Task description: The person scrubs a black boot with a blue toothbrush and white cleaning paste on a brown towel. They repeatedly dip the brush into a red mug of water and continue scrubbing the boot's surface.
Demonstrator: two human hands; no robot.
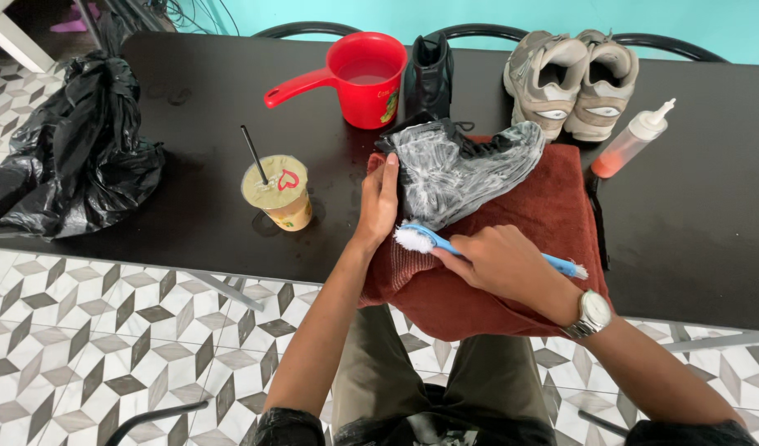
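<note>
Presently the right hand (pixel 499 263) has its fingers closed around a blue-handled brush (pixel 445 244), whose white bristle head sits just beside the lower edge of a black shoe (pixel 462 169) covered in grey lather. Left hand (pixel 379 202) lies flat against the shoe's near end, fingers extended and pressing, not wrapped round it. Shoe rests on a dark red towel (pixel 553 215) spread over the near edge of the black bench (pixel 693 223). Beyond: red water scoop (pixel 364 78), second black shoe (pixel 429 74), pair of grey trainers (pixel 571 81), squeeze bottle (pixel 631 140). Left: sealed drink cup (pixel 278 192), black bag (pixel 74 149).
</note>
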